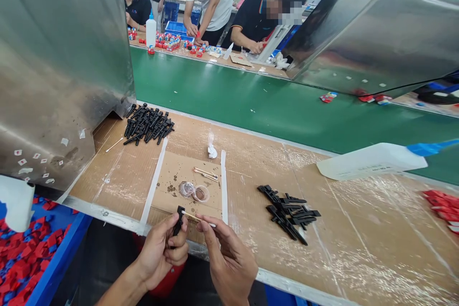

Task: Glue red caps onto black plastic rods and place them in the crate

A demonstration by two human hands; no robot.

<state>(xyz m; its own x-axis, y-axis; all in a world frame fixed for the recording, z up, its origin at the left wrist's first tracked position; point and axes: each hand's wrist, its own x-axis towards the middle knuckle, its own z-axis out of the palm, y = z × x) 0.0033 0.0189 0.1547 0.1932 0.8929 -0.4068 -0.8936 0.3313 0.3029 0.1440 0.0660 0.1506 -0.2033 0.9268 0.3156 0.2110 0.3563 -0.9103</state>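
My left hand (163, 248) is closed around a small black plastic part (178, 220), held upright at the table's front edge. Between the thumb and fingers of my right hand (229, 258) is a thin cotton swab (193, 216), its tip touching the top of the black part. Just behind, a cardboard sheet (182, 165) taped to the table bears two small round clear dishes (201, 193) side by side and some swabs (206, 173). A large pile of black parts (148, 124) lies at the back left, a smaller pile (289, 210) to the right.
A white bottle with a blue nozzle (366, 161) lies on the right, near red parts (442, 205). A blue bin (60, 260) of red and blue pieces stands lower left. Metal covers (64, 71) flank the green belt (229, 91). Several people work beyond it.
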